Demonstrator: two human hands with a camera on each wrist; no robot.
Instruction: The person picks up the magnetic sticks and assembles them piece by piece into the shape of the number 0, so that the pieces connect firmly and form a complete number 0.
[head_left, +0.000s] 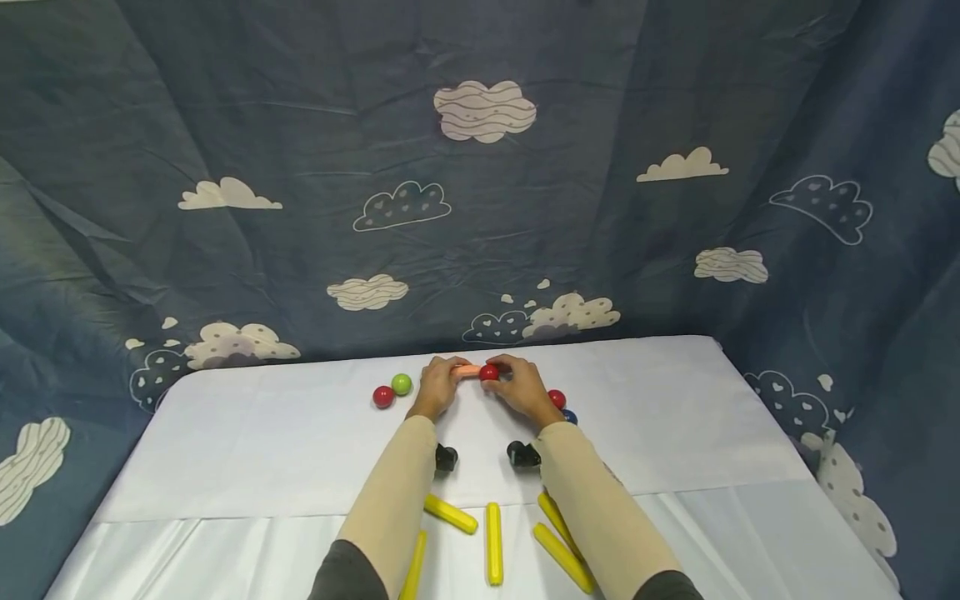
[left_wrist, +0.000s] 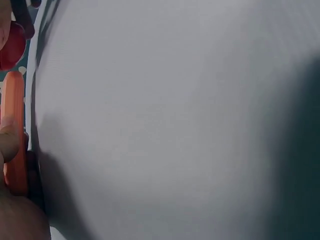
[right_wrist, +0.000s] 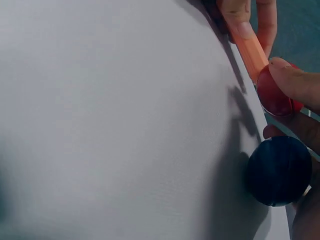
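My left hand (head_left: 437, 388) grips an orange stick (head_left: 467, 372) near the far side of the white table, thumb along it. A red ball (head_left: 489, 372) is pinched between the thumb and fingers of my right hand (head_left: 522, 390). The stick's free end is right at this ball, the two lined up. In the right wrist view a blue ball (right_wrist: 279, 171) overlaps the lower fingers of the right hand. Another red ball (head_left: 557, 398) lies just right of that hand in the head view.
A green ball (head_left: 401, 384) and a red ball (head_left: 383, 397) lie left of the left hand. Several yellow sticks (head_left: 494, 543) are spread at the table's near side, some partly behind the forearms. Dark cloud-patterned cloth (head_left: 480, 208) hangs behind the table (head_left: 300, 450).
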